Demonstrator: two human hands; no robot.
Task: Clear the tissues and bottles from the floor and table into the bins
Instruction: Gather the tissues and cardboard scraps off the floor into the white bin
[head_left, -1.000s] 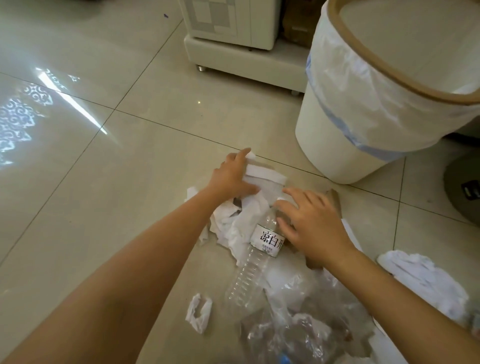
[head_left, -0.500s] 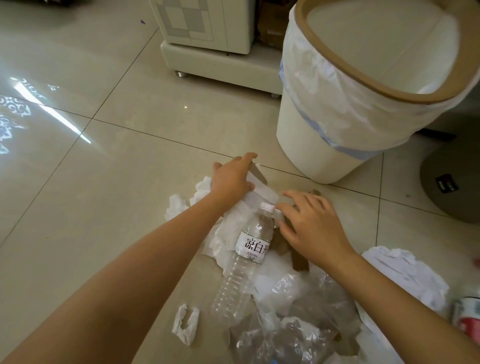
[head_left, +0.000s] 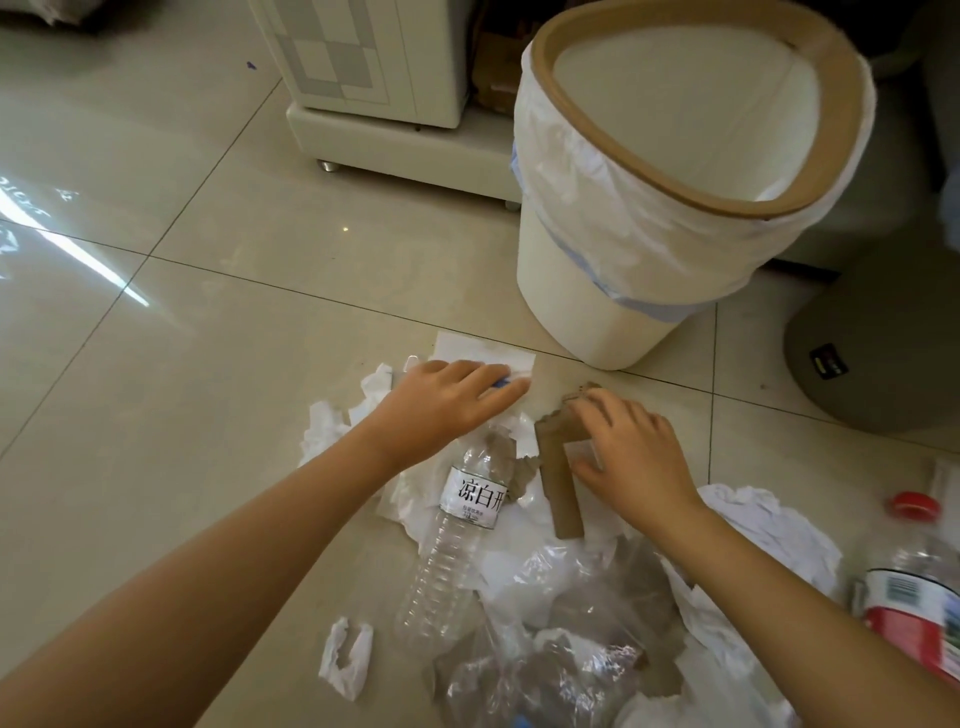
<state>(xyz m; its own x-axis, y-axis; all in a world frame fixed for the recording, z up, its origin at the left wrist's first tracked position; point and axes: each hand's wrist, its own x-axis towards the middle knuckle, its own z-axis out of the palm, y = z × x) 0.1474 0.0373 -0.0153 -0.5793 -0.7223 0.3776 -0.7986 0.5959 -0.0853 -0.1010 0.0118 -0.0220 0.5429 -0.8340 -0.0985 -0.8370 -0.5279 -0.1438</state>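
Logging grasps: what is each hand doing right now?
Left hand: open, straight fingers pressing the flat white tissue sheet on the floor.
Right hand: curled around the torn brown cardboard tube.

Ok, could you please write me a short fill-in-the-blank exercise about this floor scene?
1. The clear bottle lies on its ___.
2. The right hand touches a brown ___ tube.
3. The bin has a white ___ bag as liner.
4. The left hand rests on white ___.

Missing words: side; cardboard; plastic; tissue
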